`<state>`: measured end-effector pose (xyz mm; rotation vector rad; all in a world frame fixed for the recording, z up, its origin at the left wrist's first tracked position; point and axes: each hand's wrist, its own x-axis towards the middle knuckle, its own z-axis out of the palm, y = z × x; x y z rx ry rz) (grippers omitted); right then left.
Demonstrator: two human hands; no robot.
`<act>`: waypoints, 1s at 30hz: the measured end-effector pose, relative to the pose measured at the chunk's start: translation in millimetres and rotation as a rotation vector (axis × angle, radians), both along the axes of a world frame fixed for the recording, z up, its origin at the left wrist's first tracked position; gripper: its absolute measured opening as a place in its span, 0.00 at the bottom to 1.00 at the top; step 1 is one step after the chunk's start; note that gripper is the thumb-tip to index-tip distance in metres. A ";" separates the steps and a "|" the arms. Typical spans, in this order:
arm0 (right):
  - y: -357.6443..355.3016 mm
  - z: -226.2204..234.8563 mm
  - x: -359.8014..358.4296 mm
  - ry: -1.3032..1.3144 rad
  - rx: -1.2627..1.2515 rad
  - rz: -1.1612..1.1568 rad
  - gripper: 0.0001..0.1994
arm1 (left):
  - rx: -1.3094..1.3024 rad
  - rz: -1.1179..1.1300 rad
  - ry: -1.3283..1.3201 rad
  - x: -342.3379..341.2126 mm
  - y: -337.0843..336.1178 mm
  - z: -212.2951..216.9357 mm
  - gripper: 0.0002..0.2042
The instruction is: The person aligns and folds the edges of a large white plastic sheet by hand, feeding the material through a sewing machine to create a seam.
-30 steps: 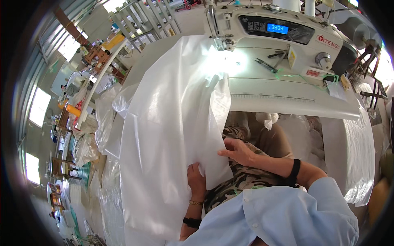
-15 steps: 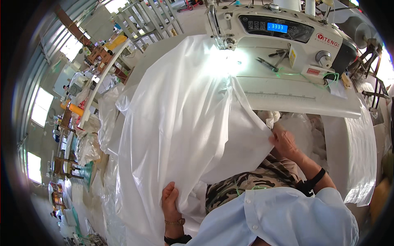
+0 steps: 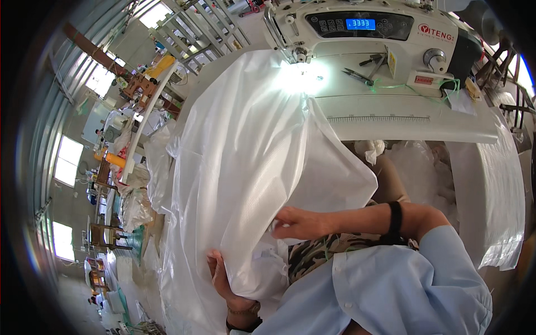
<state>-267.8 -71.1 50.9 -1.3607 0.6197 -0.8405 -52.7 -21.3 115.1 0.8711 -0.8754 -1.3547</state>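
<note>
A large white, glossy woven-plastic sheet [image 3: 240,145] hangs in folds from under the lit needle area of a sewing machine [image 3: 357,28] down over my lap. At its lower left, my left hand [image 3: 220,274] is closed on a fold, some fingers hidden by the material. My right hand [image 3: 301,223] reaches across my body, its curled fingers closed at the sheet's inner edge and slightly blurred. The sheet's right corner hangs loose below the machine bed.
Dark snips [image 3: 357,76] and green thread [image 3: 385,88] lie on the machine bed, above a printed ruler strip [image 3: 379,118]. More white sheeting [image 3: 486,195] hangs at the right. A metal rack [image 3: 195,28] stands behind; a cluttered bench [image 3: 149,106] runs along the left.
My right hand has let go of the sheet's right corner and crossed left to its inner edge. My left hand has shifted slightly left. The whole view has tilted a little.
</note>
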 end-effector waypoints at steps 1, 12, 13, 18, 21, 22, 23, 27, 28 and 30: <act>-8.1 -6.9 10.3 0.020 -0.038 -0.071 0.22 | -0.001 0.001 -0.008 1.2 0.7 0.7 0.03; -3.5 -30.8 25.3 -0.063 0.296 0.178 0.17 | -0.870 0.371 -1.330 39.2 -11.7 -11.2 0.13; -0.2 -32.6 19.5 -0.001 0.368 0.124 0.17 | -0.868 0.369 -1.330 47.0 -21.0 -12.8 0.13; 33.6 -33.8 2.5 0.354 -0.074 0.246 0.19 | -0.030 0.014 -0.891 89.5 -76.3 -54.7 0.08; 47.5 -17.2 5.6 0.161 -0.014 0.314 0.19 | -0.123 -0.432 -1.118 69.1 -82.9 -89.1 0.06; 45.1 -13.6 6.5 0.286 -0.191 0.289 0.19 | -0.239 -0.548 -1.356 51.2 -84.5 -87.9 0.05; 46.3 -12.2 8.0 0.406 -0.369 0.262 0.18 | -0.358 -0.668 -1.592 33.7 -85.0 -80.2 0.06; 54.5 -30.0 7.4 0.320 -0.293 0.132 0.18 | -1.096 -0.232 -1.830 -18.2 -83.5 -42.3 0.07; 52.2 -29.9 3.9 0.375 -0.235 0.104 0.17 | -0.827 -0.345 -1.492 -29.1 -77.1 -31.2 0.09; 51.7 -22.2 1.9 0.507 -0.173 0.076 0.18 | -0.550 -0.432 -1.147 -48.6 -64.6 -16.8 0.10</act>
